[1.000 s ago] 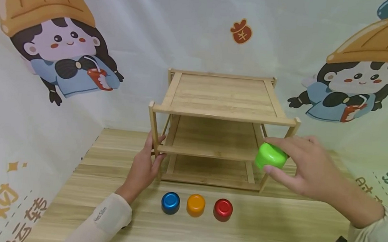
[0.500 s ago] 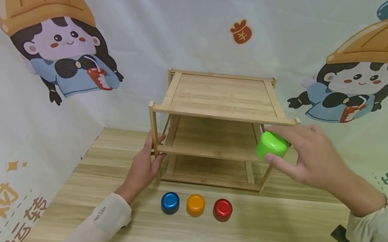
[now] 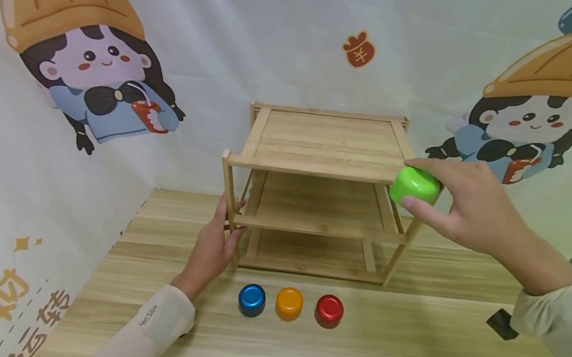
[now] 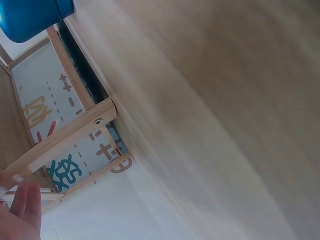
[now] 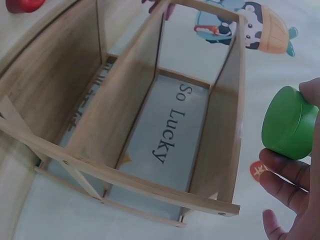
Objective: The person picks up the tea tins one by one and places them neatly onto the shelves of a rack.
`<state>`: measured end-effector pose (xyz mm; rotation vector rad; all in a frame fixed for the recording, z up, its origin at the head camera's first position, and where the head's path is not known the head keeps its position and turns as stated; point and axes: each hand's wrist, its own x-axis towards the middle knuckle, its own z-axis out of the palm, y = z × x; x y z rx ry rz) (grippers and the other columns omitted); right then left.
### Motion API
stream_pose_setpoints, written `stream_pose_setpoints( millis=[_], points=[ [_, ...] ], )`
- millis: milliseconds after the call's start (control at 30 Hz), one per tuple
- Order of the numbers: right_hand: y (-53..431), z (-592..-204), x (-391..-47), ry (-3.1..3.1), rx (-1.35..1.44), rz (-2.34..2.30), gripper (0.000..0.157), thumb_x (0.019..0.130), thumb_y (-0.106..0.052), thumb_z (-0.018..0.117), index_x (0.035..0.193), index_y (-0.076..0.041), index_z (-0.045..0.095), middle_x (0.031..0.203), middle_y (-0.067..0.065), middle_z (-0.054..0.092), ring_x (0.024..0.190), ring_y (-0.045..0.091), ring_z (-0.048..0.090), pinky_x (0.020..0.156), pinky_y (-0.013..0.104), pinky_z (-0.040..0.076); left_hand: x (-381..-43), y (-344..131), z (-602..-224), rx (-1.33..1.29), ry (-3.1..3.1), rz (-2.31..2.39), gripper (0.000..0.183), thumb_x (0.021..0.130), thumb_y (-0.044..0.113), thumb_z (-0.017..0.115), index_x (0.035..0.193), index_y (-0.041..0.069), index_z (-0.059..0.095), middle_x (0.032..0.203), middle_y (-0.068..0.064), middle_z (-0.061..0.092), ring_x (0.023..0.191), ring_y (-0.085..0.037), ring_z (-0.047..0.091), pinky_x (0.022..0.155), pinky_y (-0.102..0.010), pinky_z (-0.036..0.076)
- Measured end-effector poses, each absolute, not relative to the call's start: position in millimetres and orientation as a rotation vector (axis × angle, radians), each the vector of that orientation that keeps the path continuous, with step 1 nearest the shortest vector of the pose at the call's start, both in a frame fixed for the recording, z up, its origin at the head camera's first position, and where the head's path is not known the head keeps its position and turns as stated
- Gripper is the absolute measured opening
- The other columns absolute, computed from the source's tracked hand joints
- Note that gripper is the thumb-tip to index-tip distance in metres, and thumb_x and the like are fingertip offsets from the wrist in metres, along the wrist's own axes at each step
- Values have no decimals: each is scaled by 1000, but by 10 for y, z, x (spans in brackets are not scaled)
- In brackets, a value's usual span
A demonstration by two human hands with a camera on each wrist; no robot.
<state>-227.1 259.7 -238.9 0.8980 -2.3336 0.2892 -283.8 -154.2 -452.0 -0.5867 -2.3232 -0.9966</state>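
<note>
A small round green tin (image 3: 415, 187) is pinched between the thumb and fingers of my right hand (image 3: 482, 212), in front of the upper right corner of a wooden three-tier shelf rack (image 3: 330, 142). In the right wrist view the same tin (image 5: 287, 122) is held apart from the rack, beside its top board. My left hand (image 3: 208, 254) grips the rack's left front post, thumb in front and fingers partly hidden behind it. On the table before the rack stand a blue tin (image 3: 252, 300), an orange tin (image 3: 288, 304) and a red tin (image 3: 329, 311) in a row.
Printed white cloth (image 3: 298, 43) hangs behind and at both sides of the wooden table (image 3: 404, 347). A small black object (image 3: 503, 324) lies near my right sleeve. The rack's middle board (image 3: 319, 204) and bottom board (image 3: 310, 251) show bare.
My right hand has risen with the green tin, from beside the middle board to the level of the top board, and slightly right. My left hand has stayed on the post.
</note>
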Motion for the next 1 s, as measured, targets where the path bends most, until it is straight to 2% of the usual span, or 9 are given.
stream_pose_setpoints(
  millis=[133, 333, 567, 700, 1000],
  points=[
    [2597, -2329, -2368, -2305, 917, 283, 47, 82, -28, 78, 124, -8, 70, 92, 3, 74, 65, 13, 53, 56, 31, 40, -2851, -1543, -4529, -585, -2315, -996, 88, 98, 5, 66, 164, 23, 11, 151, -9, 55, 116, -32, 68, 89, -45, 63],
    [2613, -2276, -2487, -2275, 905, 285, 47, 83, -29, 75, 124, -7, 69, 83, 5, 70, 61, 14, 47, 53, 29, 38, -2855, -1530, -4534, -594, -2294, -996, 88, 97, 5, 68, 164, 22, 12, 150, -8, 57, 115, -31, 68, 89, -45, 63],
    [2612, -2250, -2572, -2310, 865, 284, 47, 85, -30, 75, 126, -9, 69, 92, 7, 73, 61, 15, 46, 54, 30, 39, -2859, -1521, -4525, -597, -2289, -995, 88, 97, 5, 68, 164, 20, 13, 150, -8, 57, 115, -32, 68, 89, -44, 63],
    [2596, -2242, -2600, -2342, 829, 280, 47, 87, -32, 74, 128, -10, 69, 90, 7, 71, 62, 17, 47, 55, 30, 38, -2853, -1525, -4517, -594, -2284, -994, 87, 96, 4, 68, 163, 18, 14, 149, -9, 57, 115, -32, 68, 89, -45, 63],
    [2592, -2259, -2677, -2404, 746, 298, 48, 90, -37, 69, 130, -12, 67, 93, 7, 70, 64, 20, 48, 57, 32, 38, -2838, -1528, -4529, -592, -2299, -998, 90, 96, 5, 69, 164, 22, 12, 149, -11, 58, 116, -32, 68, 89, -46, 63]
  ],
)
